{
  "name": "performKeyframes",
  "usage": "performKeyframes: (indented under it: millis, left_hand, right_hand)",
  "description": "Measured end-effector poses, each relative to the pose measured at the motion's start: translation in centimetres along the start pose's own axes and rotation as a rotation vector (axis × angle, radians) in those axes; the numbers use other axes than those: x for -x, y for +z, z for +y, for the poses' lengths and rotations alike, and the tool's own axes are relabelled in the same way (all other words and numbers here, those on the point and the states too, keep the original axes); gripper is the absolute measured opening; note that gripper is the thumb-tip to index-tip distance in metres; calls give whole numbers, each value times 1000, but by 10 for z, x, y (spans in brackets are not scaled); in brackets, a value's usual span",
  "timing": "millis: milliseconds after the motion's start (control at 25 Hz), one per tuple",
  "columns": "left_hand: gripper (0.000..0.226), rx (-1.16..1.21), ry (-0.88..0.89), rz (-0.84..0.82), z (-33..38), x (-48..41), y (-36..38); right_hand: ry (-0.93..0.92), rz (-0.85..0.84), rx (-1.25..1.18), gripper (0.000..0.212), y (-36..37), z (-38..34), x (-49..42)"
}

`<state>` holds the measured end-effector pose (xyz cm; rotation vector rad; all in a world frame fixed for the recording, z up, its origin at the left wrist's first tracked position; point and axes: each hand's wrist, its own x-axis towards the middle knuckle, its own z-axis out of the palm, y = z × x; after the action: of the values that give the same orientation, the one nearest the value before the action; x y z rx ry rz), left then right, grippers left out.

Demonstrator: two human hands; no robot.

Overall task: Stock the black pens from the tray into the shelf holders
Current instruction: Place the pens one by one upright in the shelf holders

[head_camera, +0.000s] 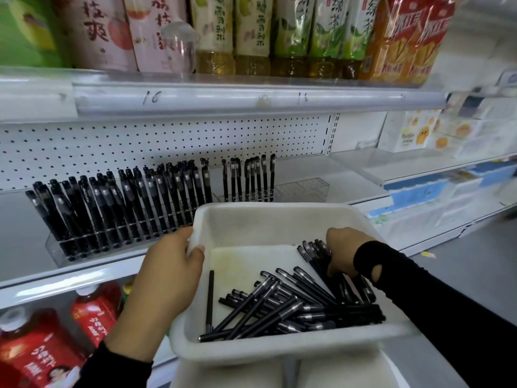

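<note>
A white plastic tray (251,219) sits in front of me with a loose pile of black pens (291,306) in its near right part. My left hand (170,273) grips the tray's left rim, thumb over the edge. Inside the tray at the right, my right hand (344,250) curls its fingers round a bunch of black pens (313,249). On the middle shelf a clear holder (56,247) stands full of upright black pens (126,203). A second clear holder (302,190) to its right has several pens (251,177) at its left end.
Bottled drinks (251,32) line the upper shelf above a price rail (251,99). Red drink bottles (92,312) stand on the shelf below. White pegboard (167,141) backs the pen shelf. Boxed goods (419,133) lie on shelves to the right. A white surface (335,373) lies beneath the tray.
</note>
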<state>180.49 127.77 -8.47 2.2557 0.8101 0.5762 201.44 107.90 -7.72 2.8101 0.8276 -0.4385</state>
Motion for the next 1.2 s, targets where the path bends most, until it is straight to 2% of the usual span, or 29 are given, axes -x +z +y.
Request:
performKeyframes:
  millis: [40,160,320,520,640,680,800,840,920,1080,1200]
  left_hand:
    - [28,-4,-2,-8,-1,0,-1]
    - [28,2,-8,-34,-2,2,-1]
    - [30,-36,7,10,-2,11,-1]
    - [34,17,-36,10,-1,15,1]
    - [32,83,-82,2,0,15,2]
    - [32,98,-94,3,0,15,2]
    - [32,114,-101,5,1,16,3]
    - [33,114,-98,6,1,16,3]
    - [34,111,-94,7,1,16,3]
    - [35,124,-109,-3,1,16,3]
    - [35,118,-112,3,2,17,3]
  right_hand:
    - [9,12,-25,36,-2,0,-1]
    - [-2,12,-26,19,-4,-1,-6]
    - [-24,-30,-175,35,-9,0,-9]
    - [-119,38,-749,24,-45,3,-14]
    - [-195,100,-897,15,-55,-3,-19]
    - [-229,122,-933,15,-55,-7,-21]
    - [-325,176,-1081,42,-47,-12,-25]
    - [-357,202,-1103,43,-42,-12,-26]
    - [-412,213,-1145,26,-35,-14,-29]
    - [-489,-2,-1413,25,-27,-13,-33]
    - [-507,84,-1286,9,-23,-16,-34]
